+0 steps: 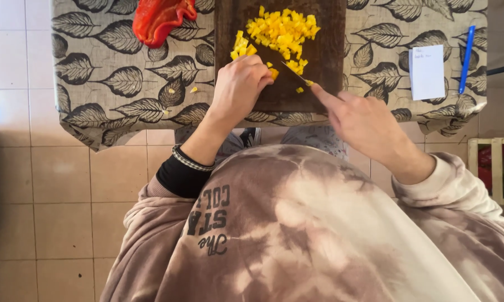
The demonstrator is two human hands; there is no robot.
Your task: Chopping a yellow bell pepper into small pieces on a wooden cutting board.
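Right there on the dark cutting board (319,61), the right hand (363,123) gripped a knife (288,68) beside the diced yellow pepper (280,33), while the left hand (238,86) curled over some pieces.

Soft, even daylight; no single source discernible. Shadows faint, slightly darker under table edge. No strong glare; mild sheen on red pepper (161,19) and floor tiles (50,184). Yellow dice (280,31) saturated, near overexposed. Focus acceptable mid-frame; sweatshirt (319,235) in foreground soft. Wide-angle bending of lines at edges.
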